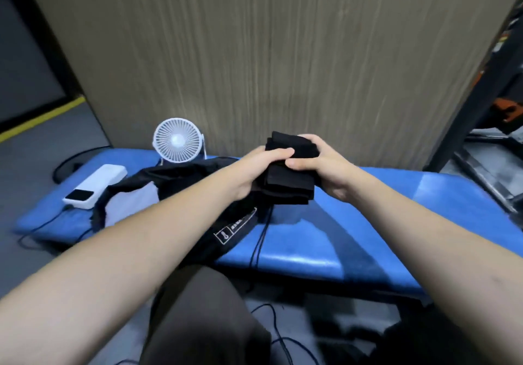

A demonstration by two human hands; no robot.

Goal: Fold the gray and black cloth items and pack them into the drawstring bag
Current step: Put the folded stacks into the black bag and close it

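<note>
Both hands, left and right, clamp a folded black cloth above the desk; packing into the bag (lying open, seemingly) remains.

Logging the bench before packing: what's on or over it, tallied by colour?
Black: 2, the folded cloth held in both hands, and the drawstring bag on the blue bench.
White: 2, the fan and the power bank.
Grey: 1, a cloth by the bag.
Total: 5
</note>
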